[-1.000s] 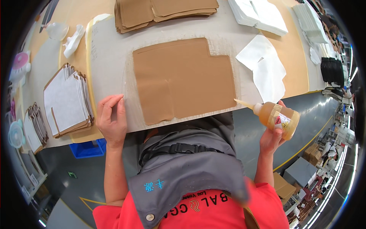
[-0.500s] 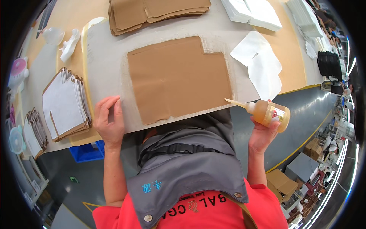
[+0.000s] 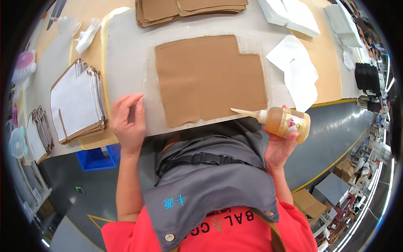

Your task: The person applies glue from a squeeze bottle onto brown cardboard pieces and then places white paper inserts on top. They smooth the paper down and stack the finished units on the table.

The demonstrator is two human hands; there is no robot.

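My right hand (image 3: 280,147) grips a squeeze bottle (image 3: 289,124) of amber liquid. Its long pale nozzle (image 3: 245,112) points left, over the near right part of a flat brown sheet (image 3: 210,80), leather-like, with a notched far right corner. Whether the tip touches the sheet, I cannot tell. At the table's near edge, left of the sheet, is my left hand (image 3: 129,122). Its fingers are curled, with thumb tip and index fingertip close together and nothing visible between them.
Brown sheets are stacked (image 3: 193,8) at the far side. White-faced brown-edged pieces (image 3: 75,103) stand left, above a blue bin (image 3: 98,157). Loose white pieces (image 3: 300,80) lie right of the sheet, with white stacks (image 3: 289,17) beyond. Grey boards (image 3: 126,59) cover part of the table.
The bottle has shifted left relative to the brown sheet, so its nozzle now reaches farther over the near edge. The whole view has moved slightly; my left hand keeps its curled shape.
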